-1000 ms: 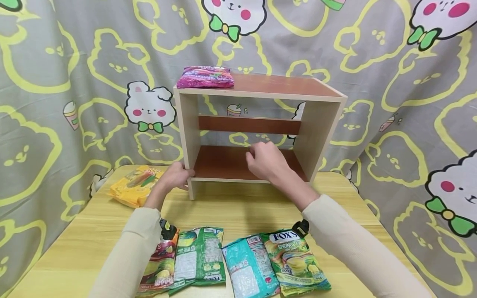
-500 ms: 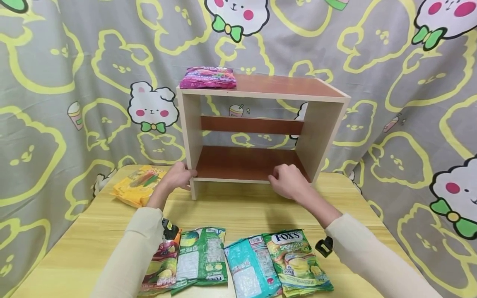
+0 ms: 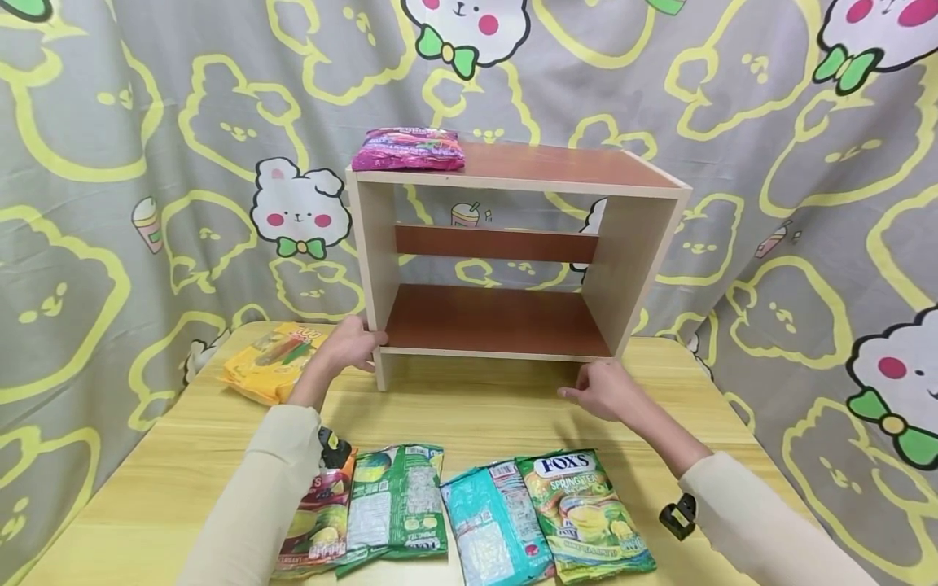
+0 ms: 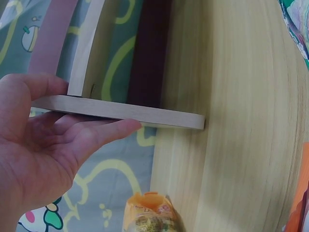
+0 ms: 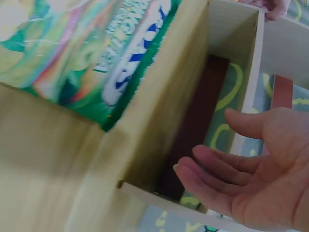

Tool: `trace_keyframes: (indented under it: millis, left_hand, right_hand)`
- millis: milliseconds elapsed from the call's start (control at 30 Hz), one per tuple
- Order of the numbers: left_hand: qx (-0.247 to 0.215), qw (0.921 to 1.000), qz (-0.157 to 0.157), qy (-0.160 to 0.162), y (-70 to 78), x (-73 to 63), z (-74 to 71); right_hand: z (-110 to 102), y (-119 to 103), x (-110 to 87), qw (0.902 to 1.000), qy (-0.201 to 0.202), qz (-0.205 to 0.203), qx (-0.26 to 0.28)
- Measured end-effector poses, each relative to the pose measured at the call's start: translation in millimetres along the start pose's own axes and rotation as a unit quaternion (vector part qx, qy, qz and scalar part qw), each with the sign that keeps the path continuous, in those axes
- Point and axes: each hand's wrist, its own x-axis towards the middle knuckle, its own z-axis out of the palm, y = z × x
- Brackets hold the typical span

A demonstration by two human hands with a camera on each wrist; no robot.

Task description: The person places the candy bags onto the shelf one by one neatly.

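Observation:
A small wooden shelf unit (image 3: 645, 260) with brown boards and pale side panels stands on the table. My left hand (image 3: 348, 343) grips its left side panel low down, at the level of the lower board. In the left wrist view, the thumb lies on the inner side of that panel (image 4: 120, 109) and the fingers along the outer side. My right hand (image 3: 607, 391) hovers in front of the unit's lower right corner. Its fingers are loosely bent and hold nothing, as the right wrist view of this hand (image 5: 256, 169) shows.
A purple snack bag (image 3: 410, 151) lies on the unit's top left, a yellow bag (image 3: 271, 363) on the table at left. Along the front lie a red-orange bag (image 3: 318, 517), a green bag (image 3: 396, 505), a teal bag (image 3: 487, 521) and a green-yellow FOX'S bag (image 3: 582, 517). Patterned curtain (image 3: 183, 106) hangs behind.
My right hand has moved right and down, from in front of the lower board to the lower right corner. The left hand keeps its grip on the side panel.

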Motion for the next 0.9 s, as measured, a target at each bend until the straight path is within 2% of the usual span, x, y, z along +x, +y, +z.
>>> trace_keyframes:
  millis: [167,333,467,667,900]
  left_hand:
    - [0.001,1.0000,0.001,0.002,0.2,0.4,0.6]
    - [-0.001,1.0000,-0.003,-0.002,1.2,0.0,0.7]
    - [0.001,1.0000,-0.001,-0.004,0.9,-0.7,0.6]
    - [-0.005,1.0000,-0.003,-0.003,-0.6,0.3,0.4]
    - [-0.011,0.9999,-0.003,-0.006,-1.1,0.2,-1.0]
  right_hand:
    - [6,8,-6.8,0.9960,-0.080,0.040,0.002]
    - [8,10,-12.6,0.9833,-0.163,0.081,-0.005]
    - [11,11,-15.3,0.9727,-0.214,0.089,-0.011]
    - [20,11,-19.9,0.9636,-0.250,0.094,0.004]
    - [28,13,-22.0,0.9612,-0.249,0.109,0.046]
